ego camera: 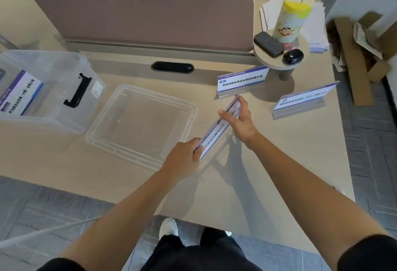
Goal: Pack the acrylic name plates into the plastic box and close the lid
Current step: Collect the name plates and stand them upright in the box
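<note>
Endwise, left hand (182, 159) and right hand (238, 118) grip plate (217, 130).

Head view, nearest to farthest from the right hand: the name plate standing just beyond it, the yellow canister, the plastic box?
1. Standing name plate, just beyond the right hand.
2. Yellow canister, back right.
3. Plastic box, far left.

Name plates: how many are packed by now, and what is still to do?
Done: one name plate shows inside the plastic box. In hand: the left hand and right hand grip a second plate. Left: that plate, the nearest standing plate and the rightmost plate must go in, then the lid, lying beside the box, goes on.
</note>
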